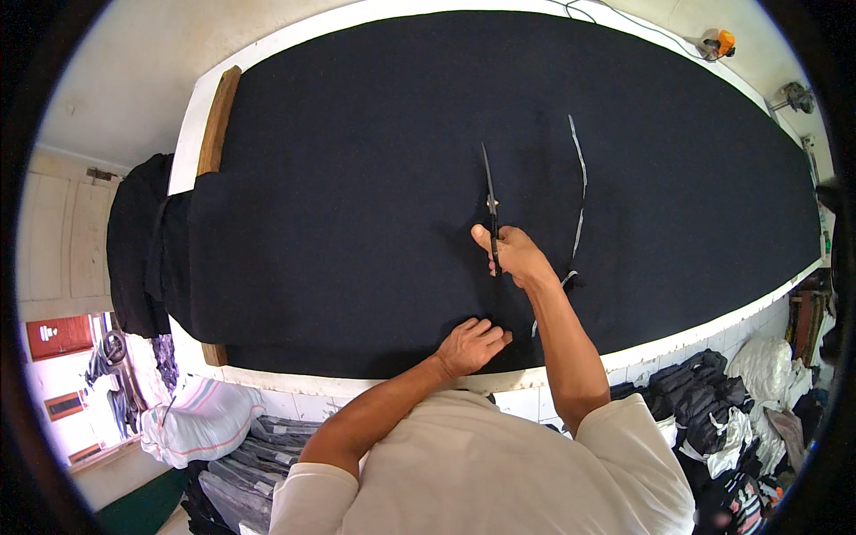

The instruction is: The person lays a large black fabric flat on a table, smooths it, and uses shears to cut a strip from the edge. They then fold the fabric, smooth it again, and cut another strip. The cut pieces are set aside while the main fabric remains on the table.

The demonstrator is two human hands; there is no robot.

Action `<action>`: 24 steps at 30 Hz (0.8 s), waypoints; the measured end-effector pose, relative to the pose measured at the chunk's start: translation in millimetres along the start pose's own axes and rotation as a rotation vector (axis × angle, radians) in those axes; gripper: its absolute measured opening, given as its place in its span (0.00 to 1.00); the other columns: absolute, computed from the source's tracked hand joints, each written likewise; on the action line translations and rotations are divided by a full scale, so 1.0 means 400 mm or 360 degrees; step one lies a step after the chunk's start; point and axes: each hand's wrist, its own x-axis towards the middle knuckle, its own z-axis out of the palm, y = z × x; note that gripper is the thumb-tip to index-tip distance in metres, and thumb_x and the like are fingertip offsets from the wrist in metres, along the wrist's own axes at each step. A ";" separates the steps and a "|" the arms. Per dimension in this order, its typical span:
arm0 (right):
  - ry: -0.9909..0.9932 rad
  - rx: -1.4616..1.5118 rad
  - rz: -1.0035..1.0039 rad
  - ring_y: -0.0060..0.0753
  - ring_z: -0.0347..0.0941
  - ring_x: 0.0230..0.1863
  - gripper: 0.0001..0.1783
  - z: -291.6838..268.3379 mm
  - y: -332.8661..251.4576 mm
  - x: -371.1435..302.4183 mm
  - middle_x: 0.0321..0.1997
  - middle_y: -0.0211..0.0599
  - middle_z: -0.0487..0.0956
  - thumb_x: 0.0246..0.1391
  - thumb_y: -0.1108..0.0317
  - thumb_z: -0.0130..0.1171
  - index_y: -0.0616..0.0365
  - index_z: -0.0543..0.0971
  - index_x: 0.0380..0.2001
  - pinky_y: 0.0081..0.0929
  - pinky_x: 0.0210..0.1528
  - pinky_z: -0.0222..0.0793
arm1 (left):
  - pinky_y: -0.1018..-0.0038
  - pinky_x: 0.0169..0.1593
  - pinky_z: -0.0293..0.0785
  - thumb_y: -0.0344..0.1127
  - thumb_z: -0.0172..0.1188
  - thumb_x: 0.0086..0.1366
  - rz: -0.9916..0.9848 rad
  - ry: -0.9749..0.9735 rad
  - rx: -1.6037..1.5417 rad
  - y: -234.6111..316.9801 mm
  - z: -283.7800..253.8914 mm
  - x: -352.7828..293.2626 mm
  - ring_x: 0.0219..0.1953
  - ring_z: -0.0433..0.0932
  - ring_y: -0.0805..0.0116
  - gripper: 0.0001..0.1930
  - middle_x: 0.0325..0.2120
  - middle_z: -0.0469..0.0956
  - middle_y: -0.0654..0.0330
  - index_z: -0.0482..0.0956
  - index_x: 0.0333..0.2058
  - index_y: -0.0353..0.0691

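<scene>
A wide sheet of black cloth (357, 178) covers most of the long white-edged table. My right hand (513, 256) is closed around the handles of a pair of black scissors (490, 203), whose blades point toward the far side, just above or on the cloth. Whether the blades are parted is hard to make out. Close to the near table edge, my left hand (473, 346) rests with its fingers curled down onto the cloth, gripping it. A narrow whitish strip (583, 183) lies in a curve on the cloth right of the scissors, partly hidden by my right forearm.
A wooden bar (218, 120) lies along the left end of the table, where dark cloth (138, 245) hangs over. Below stand a white sack (201, 419) and stacked wrapped bundles (245, 481). Dark garments (700, 401) pile up at right. An orange object (726, 42) with a cord sits at far right.
</scene>
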 end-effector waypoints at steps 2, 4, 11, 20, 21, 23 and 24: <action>0.0021 0.0021 -0.0012 0.34 0.75 0.19 0.40 0.002 -0.014 0.004 0.19 0.38 0.76 0.56 0.32 0.76 0.67 0.81 0.29 0.34 0.20 0.70 | 0.69 0.38 0.75 0.34 0.66 0.63 -0.0006 -0.0012 0.0015 0.000 -0.003 0.000 0.36 0.75 0.68 0.14 0.31 0.72 0.66 0.87 0.47 0.44; 0.0070 -0.0035 0.0033 0.34 0.75 0.19 0.40 0.006 -0.023 0.001 0.20 0.38 0.76 0.56 0.32 0.76 0.67 0.81 0.28 0.35 0.20 0.69 | 0.70 0.41 0.75 0.35 0.64 0.63 -0.0018 -0.0002 0.0004 -0.001 -0.003 -0.002 0.38 0.76 0.68 0.14 0.33 0.74 0.67 0.88 0.47 0.43; -0.0073 0.0005 0.0022 0.32 0.73 0.17 0.40 -0.006 -0.069 0.060 0.19 0.38 0.74 0.54 0.32 0.77 0.66 0.80 0.27 0.31 0.18 0.69 | 0.69 0.38 0.74 0.33 0.66 0.63 -0.0013 0.0038 -0.0061 -0.006 0.004 0.000 0.36 0.76 0.68 0.11 0.31 0.73 0.67 0.87 0.44 0.43; 0.0038 -0.0036 -0.0035 0.32 0.74 0.17 0.40 -0.008 -0.093 0.113 0.19 0.37 0.74 0.55 0.30 0.75 0.63 0.79 0.27 0.32 0.16 0.67 | 0.69 0.34 0.75 0.32 0.70 0.64 -0.0026 0.0060 -0.0077 -0.006 0.002 0.011 0.31 0.73 0.67 0.13 0.27 0.70 0.65 0.86 0.48 0.46; -0.0002 -0.0088 0.0028 0.33 0.74 0.17 0.40 -0.012 -0.102 0.119 0.19 0.38 0.74 0.56 0.30 0.75 0.62 0.79 0.26 0.33 0.16 0.66 | 0.69 0.34 0.75 0.32 0.70 0.64 -0.0027 0.0062 -0.0078 -0.006 0.001 0.012 0.31 0.73 0.67 0.13 0.27 0.70 0.65 0.86 0.48 0.46; -0.0003 -0.0122 -0.0001 0.33 0.74 0.17 0.39 -0.024 -0.125 0.141 0.19 0.37 0.75 0.57 0.30 0.74 0.60 0.79 0.25 0.35 0.15 0.65 | 0.69 0.34 0.75 0.32 0.69 0.64 -0.0025 0.0044 -0.0086 -0.006 -0.003 0.013 0.31 0.73 0.67 0.13 0.27 0.70 0.65 0.87 0.47 0.46; 0.0009 -0.0135 -0.0040 0.33 0.74 0.17 0.38 -0.027 -0.135 0.151 0.19 0.37 0.75 0.58 0.30 0.73 0.60 0.79 0.25 0.35 0.15 0.64 | 0.69 0.35 0.75 0.32 0.69 0.64 -0.0029 0.0056 -0.0101 -0.006 -0.005 0.014 0.31 0.73 0.67 0.13 0.27 0.70 0.65 0.87 0.47 0.46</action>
